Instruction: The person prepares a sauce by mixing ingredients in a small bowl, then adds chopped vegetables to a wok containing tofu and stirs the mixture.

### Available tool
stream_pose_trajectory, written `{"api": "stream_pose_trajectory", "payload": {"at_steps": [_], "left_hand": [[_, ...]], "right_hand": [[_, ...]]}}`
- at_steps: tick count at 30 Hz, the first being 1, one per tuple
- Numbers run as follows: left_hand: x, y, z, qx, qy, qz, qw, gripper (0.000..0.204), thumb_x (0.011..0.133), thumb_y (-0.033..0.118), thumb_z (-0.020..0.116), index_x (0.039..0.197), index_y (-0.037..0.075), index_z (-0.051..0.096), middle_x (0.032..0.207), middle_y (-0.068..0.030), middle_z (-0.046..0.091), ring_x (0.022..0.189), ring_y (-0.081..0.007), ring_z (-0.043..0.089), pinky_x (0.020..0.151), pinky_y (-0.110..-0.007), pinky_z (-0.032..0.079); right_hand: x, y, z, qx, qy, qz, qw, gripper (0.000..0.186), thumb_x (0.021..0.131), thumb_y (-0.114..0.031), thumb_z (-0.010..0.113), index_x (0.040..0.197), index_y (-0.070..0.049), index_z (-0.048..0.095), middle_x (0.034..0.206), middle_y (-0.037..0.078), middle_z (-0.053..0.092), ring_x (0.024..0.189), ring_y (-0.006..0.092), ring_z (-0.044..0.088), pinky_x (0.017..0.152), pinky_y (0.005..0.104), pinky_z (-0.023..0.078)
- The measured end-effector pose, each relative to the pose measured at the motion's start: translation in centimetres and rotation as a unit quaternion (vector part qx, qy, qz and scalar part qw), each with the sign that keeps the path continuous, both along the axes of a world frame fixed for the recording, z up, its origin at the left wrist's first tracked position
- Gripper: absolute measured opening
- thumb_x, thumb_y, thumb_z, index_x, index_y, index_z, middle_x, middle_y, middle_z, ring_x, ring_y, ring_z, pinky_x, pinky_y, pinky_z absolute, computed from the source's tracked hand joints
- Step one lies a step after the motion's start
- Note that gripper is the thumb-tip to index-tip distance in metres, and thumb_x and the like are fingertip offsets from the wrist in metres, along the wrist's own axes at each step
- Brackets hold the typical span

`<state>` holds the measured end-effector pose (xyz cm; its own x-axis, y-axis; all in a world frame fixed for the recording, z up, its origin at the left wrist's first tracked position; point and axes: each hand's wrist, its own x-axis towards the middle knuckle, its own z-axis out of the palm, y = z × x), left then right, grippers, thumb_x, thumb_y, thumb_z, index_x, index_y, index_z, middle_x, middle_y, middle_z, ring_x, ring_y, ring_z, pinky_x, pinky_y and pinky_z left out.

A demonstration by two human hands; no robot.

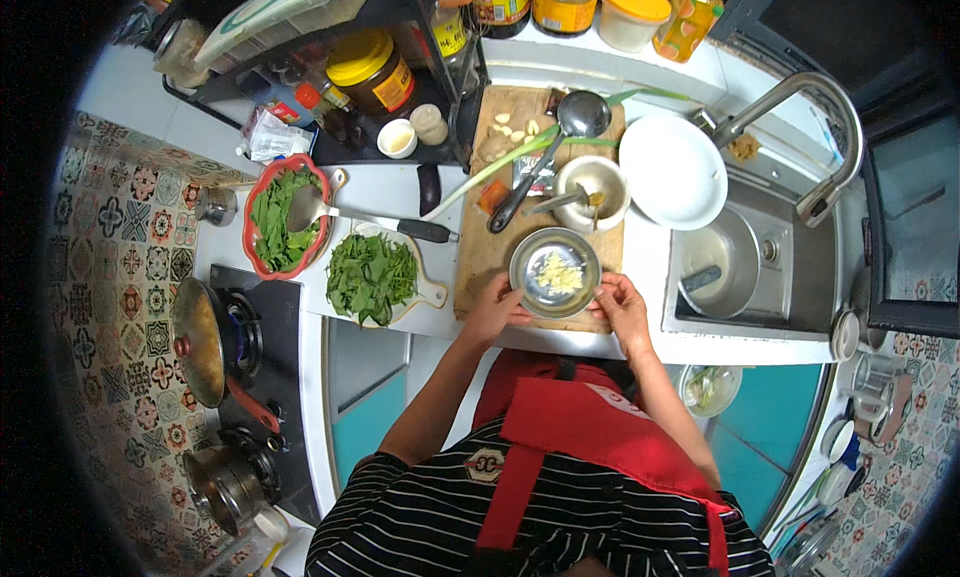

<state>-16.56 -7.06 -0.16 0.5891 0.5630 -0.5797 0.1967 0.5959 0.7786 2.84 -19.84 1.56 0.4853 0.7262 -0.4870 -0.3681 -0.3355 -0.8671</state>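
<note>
White surface [648,267]: metal bowl [530,252] steadied from two sides

Chopped garlic [560,275] lies in the metal bowl, over the near part of the cutting board [477,252]. The left hand [494,309] and right hand [624,310] hold its opposite sides, fingers bent in, presumably to keep it level. Leafy greens [372,275] sit left of the board, likely for easy reach.

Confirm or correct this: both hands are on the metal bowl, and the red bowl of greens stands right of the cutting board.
No: the head view shows the red bowl of greens left of the cutting board. Left hand and right hand are indeed on the metal bowl.
</note>
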Motion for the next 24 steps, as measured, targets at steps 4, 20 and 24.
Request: {"api": "stream_pose_trajectory", "payload": {"at_steps": [4,20,24], "left_hand": [[-0.9,-1.5,0.4,0.12,0.048,0.083,0.988,0.026,0.093,0.02,0.048,0.112,0.002,0.048,0.101,-0.0102,0.058,0.069,-0.0144,0.061,0.059,-0.025,0.053],[-4.1,-5.1,3.4,0.313,0.195,0.171,0.914,0.029,0.083,0.006,0.061,0.111,0.005,0.053,0.08,-0.0024,0.061,0.072,-0.0115,0.057,0.067,-0.027,0.048],[-3.5,-5.8,4.6,0.37,0.209,0.185,0.886,0.031,0.082,0.003,0.059,0.112,0.005,0.053,0.089,-0.004,0.061,0.076,-0.0101,0.057,0.071,-0.026,0.048]], "right_hand": [[1.5,-1.7,0.0,-0.001,0.002,0.006,1.0,0.022,0.094,-0.021,0.049,0.105,-0.003,0.054,0.085,0.003,0.061,0.065,0.0081,0.057,0.057,0.0206,0.046],[11.2,0.7,7.6,0.191,-0.15,-0.091,0.966,0.007,0.087,-0.009,0.06,0.09,-0.004,0.057,0.082,0.001,0.06,0.074,0.0059,0.052,0.068,0.019,0.04],[13.4,5.1,10.7,0.202,-0.234,-0.063,0.949,0.009,0.085,-0.01,0.063,0.089,-0.004,0.057,0.086,0.001,0.06,0.078,0.0053,0.052,0.073,0.0186,0.04]]}}
